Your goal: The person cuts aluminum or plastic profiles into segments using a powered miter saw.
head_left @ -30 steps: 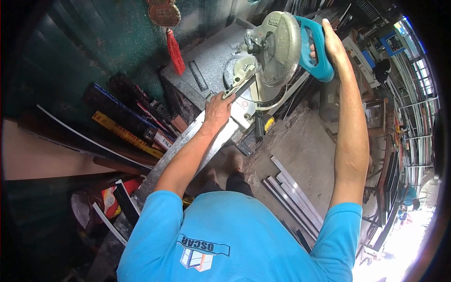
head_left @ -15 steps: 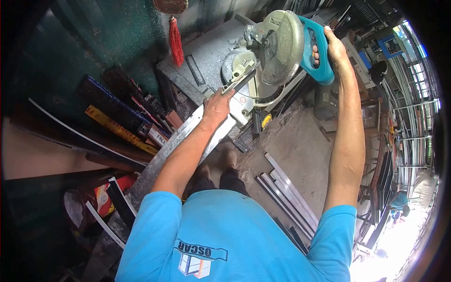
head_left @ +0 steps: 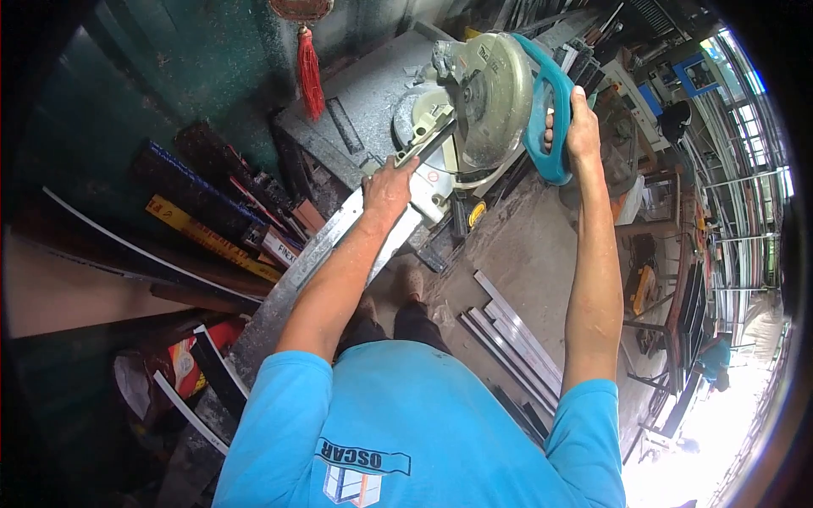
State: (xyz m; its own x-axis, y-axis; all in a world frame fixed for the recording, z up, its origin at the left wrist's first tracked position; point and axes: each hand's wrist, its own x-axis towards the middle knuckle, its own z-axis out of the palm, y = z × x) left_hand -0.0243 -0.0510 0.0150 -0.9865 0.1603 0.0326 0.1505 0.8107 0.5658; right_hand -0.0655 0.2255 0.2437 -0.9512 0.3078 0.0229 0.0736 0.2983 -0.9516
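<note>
A miter saw (head_left: 491, 106) with a pale round blade guard stands at the upper middle. My right hand (head_left: 580, 131) is wrapped around its teal handle (head_left: 542, 152), with the thumb up along the outside. My left hand (head_left: 388, 193) is closed over a long light metal bar (head_left: 339, 224) at the saw's fence, left of the blade guard. A dark narrow strip (head_left: 439, 140) runs from beside the left fingers toward the guard. The guard hides the blade's lower edge, and the left fingertips are partly hidden.
The dusty workbench (head_left: 360, 89) extends behind the saw, below a red tassel (head_left: 310, 76). Long profiles and a yellow level (head_left: 203, 233) lean at left. Cut metal lengths (head_left: 517, 339) lie on the floor near my feet. Another person (head_left: 716, 362) is far right.
My right hand has brought the saw's handle and head lower and slightly left. My left hand keeps its place on the bar, while the whole view has shifted slightly.
</note>
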